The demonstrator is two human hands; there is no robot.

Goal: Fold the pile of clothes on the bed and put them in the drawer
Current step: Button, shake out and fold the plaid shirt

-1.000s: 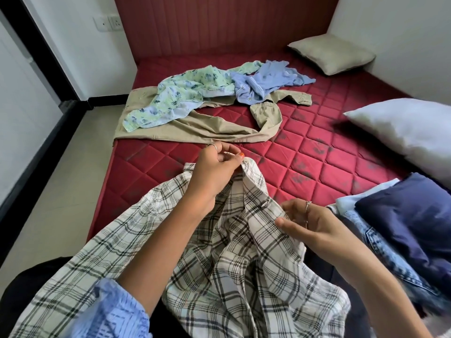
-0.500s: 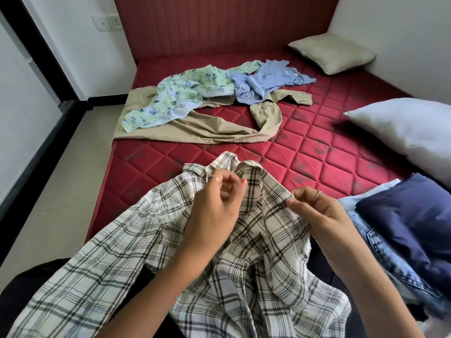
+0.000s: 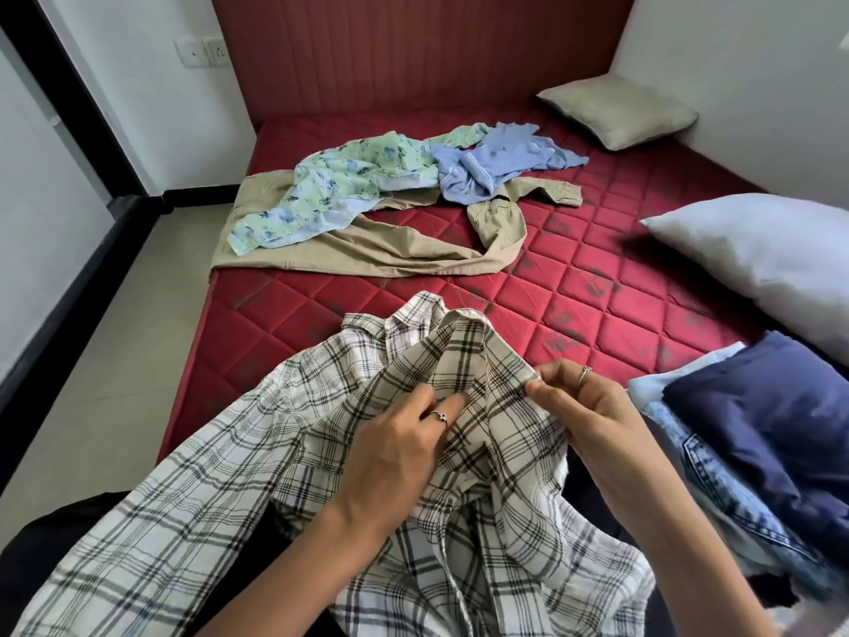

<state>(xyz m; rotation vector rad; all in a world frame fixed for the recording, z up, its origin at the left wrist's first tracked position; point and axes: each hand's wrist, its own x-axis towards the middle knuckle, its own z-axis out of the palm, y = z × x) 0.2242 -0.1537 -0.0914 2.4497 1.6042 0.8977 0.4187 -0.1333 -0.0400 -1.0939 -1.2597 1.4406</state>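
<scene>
So the plaid shirt (image 3: 367,475) is the one being worked on, bunched up at 6 o'clock over the person's lap and the near edge of the bed (image 3: 597,287). Left hand (image 3: 390,457) is grasping a fold of the front just below the collar, and the right hand (image 3: 592,406) is pinching the fabric edge at around 4 o'clock from the collar. Looks to me like the straightening-out step, before any real fold happens.

Next move probably calls for pulling the two front edges apart and laying the shirt flat on the mattress, since it's pretty crumpled.

Still unfolded up at 12 o'clock: a green floral garment (image 3: 321,186), a blue garment (image 3: 496,163) and khaki trousers (image 3: 390,250). Folded stack (image 3: 758,429) sits at 3 o'clock, navy on top of denim. No drawer in sight.
</scene>
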